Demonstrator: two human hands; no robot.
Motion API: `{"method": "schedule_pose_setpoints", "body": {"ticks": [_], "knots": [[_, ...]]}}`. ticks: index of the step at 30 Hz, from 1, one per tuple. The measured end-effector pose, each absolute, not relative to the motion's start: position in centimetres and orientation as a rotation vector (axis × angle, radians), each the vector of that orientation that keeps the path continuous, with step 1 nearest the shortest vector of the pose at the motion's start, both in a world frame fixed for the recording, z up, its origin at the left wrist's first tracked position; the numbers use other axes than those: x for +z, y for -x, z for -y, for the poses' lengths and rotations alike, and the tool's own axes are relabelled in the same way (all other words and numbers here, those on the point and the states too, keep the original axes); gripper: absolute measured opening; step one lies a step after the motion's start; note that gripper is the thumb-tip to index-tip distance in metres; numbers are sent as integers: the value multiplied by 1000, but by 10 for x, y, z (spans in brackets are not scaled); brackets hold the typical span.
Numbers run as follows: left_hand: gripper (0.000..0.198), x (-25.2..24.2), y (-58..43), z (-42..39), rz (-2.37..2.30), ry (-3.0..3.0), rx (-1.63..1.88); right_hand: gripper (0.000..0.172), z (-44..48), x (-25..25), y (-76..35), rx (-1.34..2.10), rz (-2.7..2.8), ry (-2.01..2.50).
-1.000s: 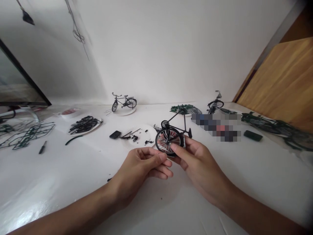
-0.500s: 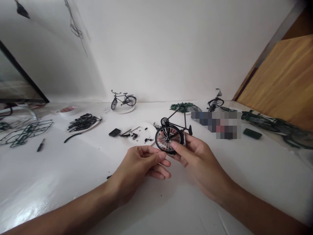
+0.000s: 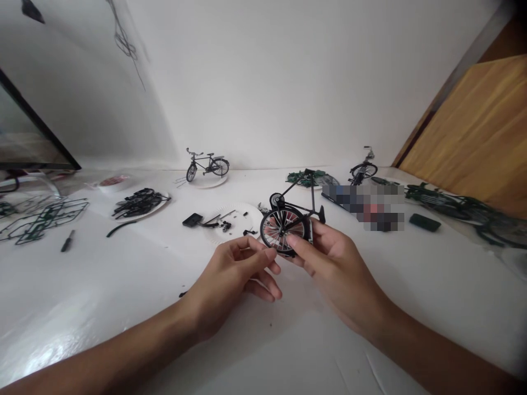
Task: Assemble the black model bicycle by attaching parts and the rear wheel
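My right hand (image 3: pixel 335 260) grips a partly built black model bicycle (image 3: pixel 288 216), its thumb laid over the spokes of the wheel and its fingers behind. The frame is tilted, with the spoked wheel towards me and a small saddle at the right end. At the wheel's lower left edge, my left hand (image 3: pixel 242 269) has thumb and forefinger pinched together while its other fingers hang loosely apart. What lies between those two fingertips is too small or hidden to name. Just behind the hands, a white paper plate (image 3: pixel 209 237) carries small black and metal parts.
A finished model bicycle (image 3: pixel 208 164) stands at the back, another (image 3: pixel 363 169) to its right. Plates hold black parts (image 3: pixel 142 203) and green parts (image 3: pixel 304 176). Green part frames (image 3: pixel 49 216) and a screwdriver (image 3: pixel 68 241) lie left; a wooden board (image 3: pixel 473 126) leans right.
My left thumb and forefinger have shifted slightly left along the wheel's lower edge. My right hand keeps its hold on the model bicycle. The view has tilted a little.
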State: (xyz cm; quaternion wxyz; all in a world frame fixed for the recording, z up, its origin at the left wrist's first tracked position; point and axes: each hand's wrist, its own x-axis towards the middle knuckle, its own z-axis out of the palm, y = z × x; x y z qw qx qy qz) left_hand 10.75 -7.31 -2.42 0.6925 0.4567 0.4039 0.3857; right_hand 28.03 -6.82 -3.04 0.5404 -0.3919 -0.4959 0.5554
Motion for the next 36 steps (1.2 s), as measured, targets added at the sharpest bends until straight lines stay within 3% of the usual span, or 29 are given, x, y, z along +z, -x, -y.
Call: {"method": "schedule_pose_setpoints", "body": {"ticks": [17,36], "knots": [[35,-21,-104,82,-994,-1760,784,17,68,-26,-278,1394,1085,910],[39,-23,-105,76,-917,-1373,688,12,68,-27,-280,1391,1099,908]]}}
